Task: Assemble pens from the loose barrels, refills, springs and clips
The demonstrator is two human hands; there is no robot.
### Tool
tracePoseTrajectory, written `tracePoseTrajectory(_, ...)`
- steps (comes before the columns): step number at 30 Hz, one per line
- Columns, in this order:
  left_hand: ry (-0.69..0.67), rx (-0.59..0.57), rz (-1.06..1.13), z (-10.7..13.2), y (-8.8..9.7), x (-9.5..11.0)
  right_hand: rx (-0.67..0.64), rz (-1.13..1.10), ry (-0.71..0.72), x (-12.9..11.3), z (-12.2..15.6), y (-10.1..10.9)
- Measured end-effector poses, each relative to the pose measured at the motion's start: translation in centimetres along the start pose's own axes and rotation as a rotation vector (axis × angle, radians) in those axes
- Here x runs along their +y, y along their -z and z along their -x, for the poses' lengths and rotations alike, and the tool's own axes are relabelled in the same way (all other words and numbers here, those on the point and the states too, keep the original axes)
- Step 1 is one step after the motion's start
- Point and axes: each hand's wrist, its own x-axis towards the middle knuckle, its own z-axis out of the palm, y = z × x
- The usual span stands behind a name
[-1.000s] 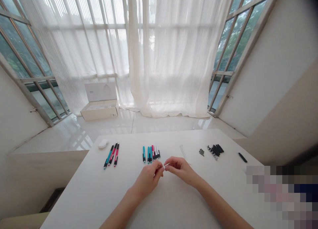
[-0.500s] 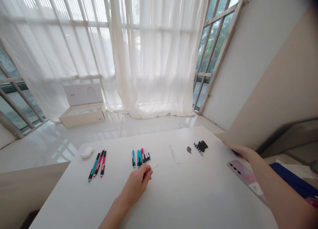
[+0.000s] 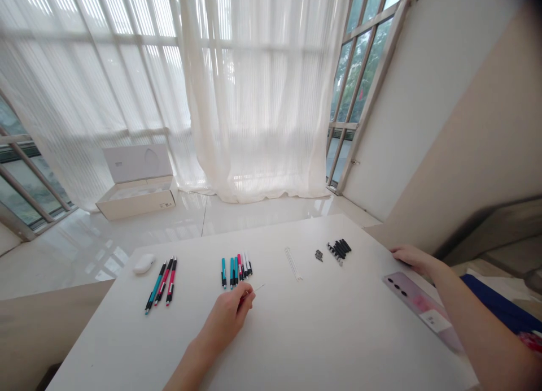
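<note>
L hand (image 3: 226, 317) is narrow, pinching a thin rod (image 3: 258, 288) w/ the tip pointing right, so the rod sits in that hand, just below the middle pens (image 3: 235, 270). R hand (image 3: 410, 256) has left the rod and gone out to the far right edge of the surface (image 3: 322, 334). It's fairly wide, fingers resting on the edge, nothing seen in it, just beside a lilac phone (image 3: 419, 309) lying lenses up. So the rod is now one-handed, and the two hands are well apart.

Also on the surface: 3 teal/red pens (image 3: 161, 282) left of the middle group, white mouse (image 3: 144, 263) by those, a bunch of thin wires (image 3: 293, 264) right of the middle pens, small dark parts (image 3: 318, 255), and black pieces (image 3: 339, 248) beside those. Box (image 3: 135, 182) sits open on the floor past the surface, by the curtain (image 3: 254, 97).
</note>
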Motion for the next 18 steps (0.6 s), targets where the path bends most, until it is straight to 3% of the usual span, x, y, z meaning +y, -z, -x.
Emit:
tracePoseTrajectory(4, -0.007, -0.002, -0.012, 0.1, 0.1, 0.2, 0.044, 0.105, 0.015, -1.1, -1.3, 0.0)
tracePoseTrajectory(8, -0.029, 0.008, -0.011, 0.1, 0.3, 0.4, 0.011, 0.133, 0.129, -3.7, -1.5, -1.5)
tracePoseTrajectory(12, -0.044, 0.015, -0.031, 0.2, 0.5, 0.6, -0.064, 0.152, 0.202, -5.7, -0.4, -3.8)
tracePoseTrajectory(18, -0.060, 0.017, -0.044, 0.2, 0.8, 1.0, -0.084, 0.174, 0.169, -6.6, 1.9, -6.3)
